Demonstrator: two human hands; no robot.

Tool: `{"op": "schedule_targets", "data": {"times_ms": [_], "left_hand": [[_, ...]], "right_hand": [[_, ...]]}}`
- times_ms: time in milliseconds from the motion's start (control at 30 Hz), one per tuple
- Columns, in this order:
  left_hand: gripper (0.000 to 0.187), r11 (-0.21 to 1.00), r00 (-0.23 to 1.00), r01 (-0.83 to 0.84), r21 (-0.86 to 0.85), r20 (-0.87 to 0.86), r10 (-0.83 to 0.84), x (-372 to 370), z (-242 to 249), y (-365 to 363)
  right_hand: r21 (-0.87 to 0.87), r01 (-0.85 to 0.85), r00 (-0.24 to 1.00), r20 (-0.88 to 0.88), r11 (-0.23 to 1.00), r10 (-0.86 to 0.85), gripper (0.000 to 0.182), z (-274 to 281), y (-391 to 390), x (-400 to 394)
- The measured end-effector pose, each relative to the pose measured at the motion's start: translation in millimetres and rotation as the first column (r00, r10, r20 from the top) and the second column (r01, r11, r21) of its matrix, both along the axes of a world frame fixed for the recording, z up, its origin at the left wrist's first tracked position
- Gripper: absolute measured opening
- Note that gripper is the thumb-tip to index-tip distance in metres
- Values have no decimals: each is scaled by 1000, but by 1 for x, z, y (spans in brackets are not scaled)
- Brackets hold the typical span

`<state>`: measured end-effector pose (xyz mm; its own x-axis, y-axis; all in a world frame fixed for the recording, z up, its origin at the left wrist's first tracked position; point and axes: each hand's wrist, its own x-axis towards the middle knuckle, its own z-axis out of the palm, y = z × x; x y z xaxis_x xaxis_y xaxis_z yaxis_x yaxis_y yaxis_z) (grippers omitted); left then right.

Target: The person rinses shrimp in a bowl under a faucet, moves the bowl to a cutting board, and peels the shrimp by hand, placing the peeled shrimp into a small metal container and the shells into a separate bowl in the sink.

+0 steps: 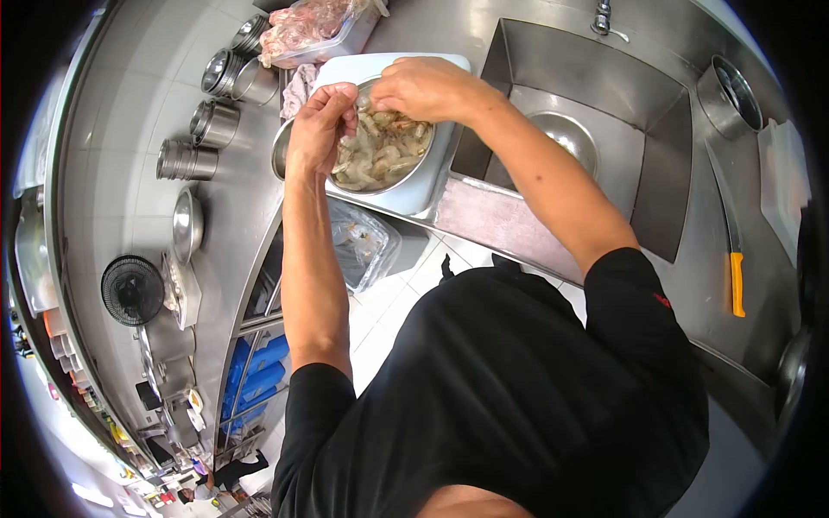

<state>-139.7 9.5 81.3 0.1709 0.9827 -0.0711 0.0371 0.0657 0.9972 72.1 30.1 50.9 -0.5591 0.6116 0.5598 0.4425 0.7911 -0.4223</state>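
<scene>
Grey shrimp (380, 160); one bowl (430, 148); two hands (321, 129) (423, 90)

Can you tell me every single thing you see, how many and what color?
Round steel bowl: one, silver, on the board
Raw shrimp: many, grayish, in the bowl
Flat plastic board: one, pale blue-white, by the sink
Clear tub of raw meat: one, pink, beyond the board
Rectangular steel sink: one, silver, right
Shallow metal bowl: one, silver, in the sink
Metal faucet: one, silver, behind the sink
Long knife: one, yellow handle, far right
Steel pot: one, silver, right of the sink
Round fan: one, black, left
Faraway things: too small to count
Left hand: one, bare, at the bowl
Right hand: one, bare, at the bowl
</scene>
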Motion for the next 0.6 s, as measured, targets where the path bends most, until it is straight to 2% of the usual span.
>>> {"op": "schedule_targets", "data": {"times_ms": [33, 67, 100, 200, 267, 300, 367, 400, 433, 467, 500, 533, 600], "left_hand": [[18, 998, 999, -3, 55, -34, 4, -4, -4, 7], [19, 986, 978, -111, 123, -165, 130, 4, 7, -2], [21, 984, 974, -112, 142, -181, 137, 0, 6, -4], [30, 981, 954, -128, 149, -252, 163, -10, 4, -13], [33, 985, 927, -117, 126, -342, 153, -13, -7, -18], [34, 982, 921, -118, 146, -355, 164, -14, -16, -20], [38, 965, 891, -164, 203, -389, 234, -24, -40, -22], [34, 952, 871, -234, 198, -392, 296, -22, -44, -28], [32, 942, 854, -274, 194, -402, 331, -24, -47, -34], [30, 928, 833, -314, 202, -409, 371, -28, -48, -37], [26, 914, 836, -330, 235, -377, 399, -33, -53, -42], [24, 904, 797, -374, 208, -426, 428, -34, -47, -50], [24, 893, 812, -409, 186, -372, 449, -42, -45, -63]], "right_hand": [[-3, 0, 999, -42, 1000, 0, 16, 0, -3, 13], [-6, 5, 997, -80, 1000, -5, 16, -4, -5, 29], [19, 53, 993, -111, 998, -50, 22, -22, 3, 48], [-297, 276, 955, -19, 914, -295, 31, -60, -1, 105], [-347, 278, 959, 157, 895, -237, 33, -93, -8, 131], [-365, 277, 951, 236, 889, -199, 35, -112, -9, 144], [-212, 332, 929, 242, 919, -280, 44, -178, -1, 183], [-324, 406, 903, 285, 854, -322, 48, -210, 6, 210], [-561, 551, 835, 383, 618, -396, 54, -238, 9, 233], [-537, 711, 703, 537, 454, -466, 61, -252, -3, 248], [-543, 793, 596, 599, 275, -534, 72, -317, 1, 277], [-599, 784, 592, 644, 161, -485, 74, -358, -4, 292], [-643, 762, 581, 732, -80, -355, 78, -434, -12, 319]]}}
